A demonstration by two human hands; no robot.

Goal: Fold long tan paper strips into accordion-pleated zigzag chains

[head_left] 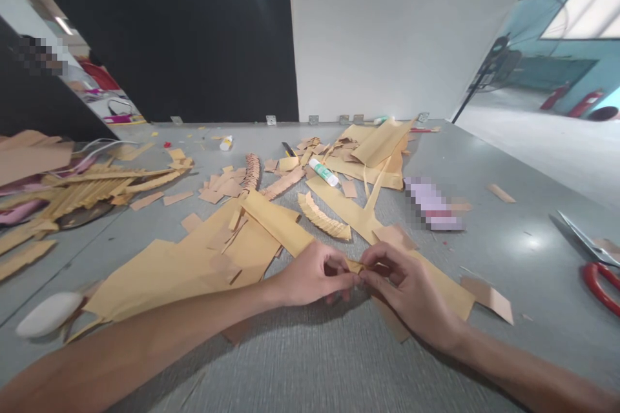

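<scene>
At the near side of the grey tabletop (310, 361), just in front of me, a small folded piece of yellow-tan paper (355, 266) sits between the two hands. The left hand (310, 273) pinches one end between thumb and forefinger; the right hand (409, 277) pinches the other the same way, the tips nearly meeting.

With so little paper held, and only by fingertips, I'd say a slip or a crooked crease is the likeliest trouble; pulling the hands apart could tear it. The left forearm passes over a broad sheet of tan kraft paper (159, 271), so a sideways sweep might drag it along. Ahead, the white-and-green glue stick (323, 171) lies on its side and could roll if knocked.

The fingertips cover much of the folded piece, so I can't count its folds. The lower fingers are curled partly out of sight. The red-handled metal scissors (603, 287) are cut off at the right, and a mauve flat object (433, 204) is blurred into squares.
</scene>
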